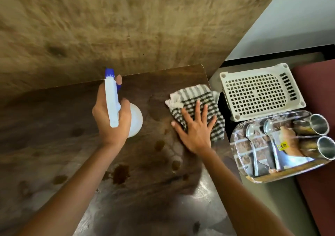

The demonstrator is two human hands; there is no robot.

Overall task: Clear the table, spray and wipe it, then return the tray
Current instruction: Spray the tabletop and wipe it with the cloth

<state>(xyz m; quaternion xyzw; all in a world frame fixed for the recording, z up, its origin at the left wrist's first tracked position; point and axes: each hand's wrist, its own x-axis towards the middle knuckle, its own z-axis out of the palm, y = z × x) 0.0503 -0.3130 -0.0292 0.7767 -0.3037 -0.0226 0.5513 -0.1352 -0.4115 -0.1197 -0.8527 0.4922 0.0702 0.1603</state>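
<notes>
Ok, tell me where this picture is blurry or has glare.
Head view: the wall behind looks smeared and soft; the steel tray mirrors its surroundings; glare sheens the wet table near the bottom edge; the cloth and both hands stay fairly sharp.

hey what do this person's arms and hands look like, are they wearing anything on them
Both forearms are bare as far as the picture shows: no sleeves in view, no gloves. The left hand and right hand show no rings, and neither wrist carries a watch or bracelet. Fingernails look short and unpainted.

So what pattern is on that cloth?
The cloth has dark and white checked stripes, seen best in the head view.
</notes>
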